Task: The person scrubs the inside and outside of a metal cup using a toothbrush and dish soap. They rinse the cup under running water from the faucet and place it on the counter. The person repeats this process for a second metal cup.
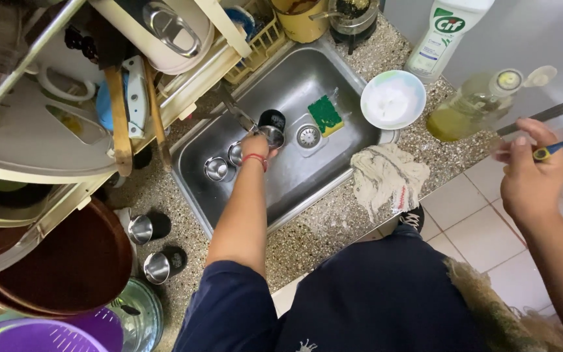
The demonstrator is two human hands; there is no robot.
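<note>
My left hand [256, 145] reaches into the steel sink [333, 85] and grips a small steel cup [272, 135] by its rim; a red band is on that wrist. Two more small steel cups [217, 169] lie in the sink beside it, near the drain [308, 136]. A green and yellow sponge [326, 116] rests at the sink's far side. My right hand [530, 175] is raised off to the right over the tiled floor, closed on a brush [558, 146] with a blue and yellow handle, blurred.
A white bowl [393, 99] of powder, a dish-soap bottle [474, 107], a white cleaner bottle [446, 32] and a rag [387, 175] sit on the speckled counter. A dish rack [66, 130] with pots overhangs the left. Two steel cups [149, 248] stand on the counter there.
</note>
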